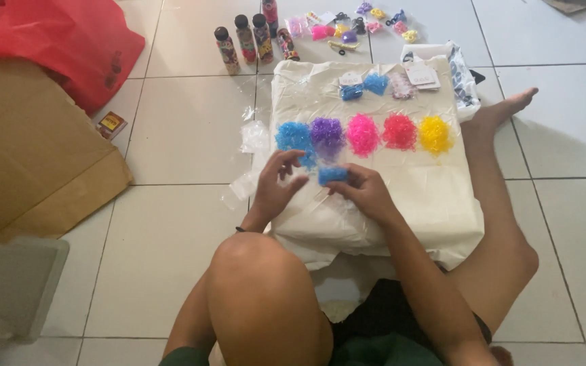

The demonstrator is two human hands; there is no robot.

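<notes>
I sit on a tiled floor with a white pillow [428,196] in front of me. Several small heaps of tiny rubber bands lie on it in a row: blue [294,135], purple [327,134], pink [363,133], red-pink [399,131], yellow [435,133]. My left hand [274,186] and my right hand [364,192] meet over the pillow's near part and together pinch a small clear packet of blue bands [333,175]. Two filled blue packets [364,87] and a clear one with a tag [403,87] rest at the pillow's far edge.
Several dark-capped bottles [245,41] and small coloured packets [347,28] stand on the tiles beyond the pillow. A red bag [62,41] and brown cardboard [28,149] lie at left. Loose clear plastic [254,135] sits beside the pillow. My right leg stretches along its right side.
</notes>
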